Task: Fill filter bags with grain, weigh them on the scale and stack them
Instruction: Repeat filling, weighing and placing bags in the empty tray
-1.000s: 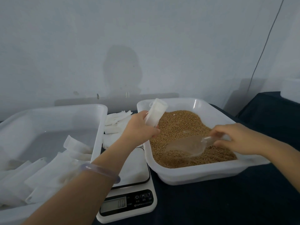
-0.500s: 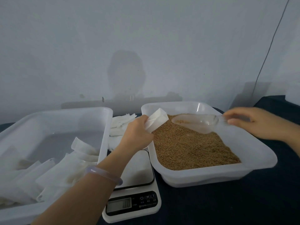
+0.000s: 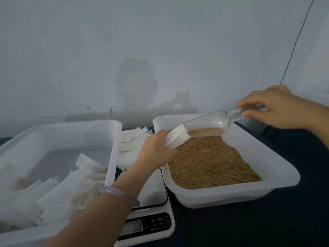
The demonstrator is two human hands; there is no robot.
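My left hand grips a white filter bag, its open mouth tilted up to the right over the left edge of the grain tub. My right hand holds the handle of a clear plastic scoop with grain in it. The scoop's tip sits at the bag's mouth. Brown grain fills the tub. A white digital scale lies under my left forearm, nothing on its platform.
A white tub at the left holds several filled filter bags. A pile of empty bags lies between the two tubs, behind the scale. Dark cloth covers the table. A wall stands close behind.
My right hand lifted the scoop out of the grain, carried it up and left, and brought its tip to the bag's mouth. My left hand tilted the bag toward the scoop.
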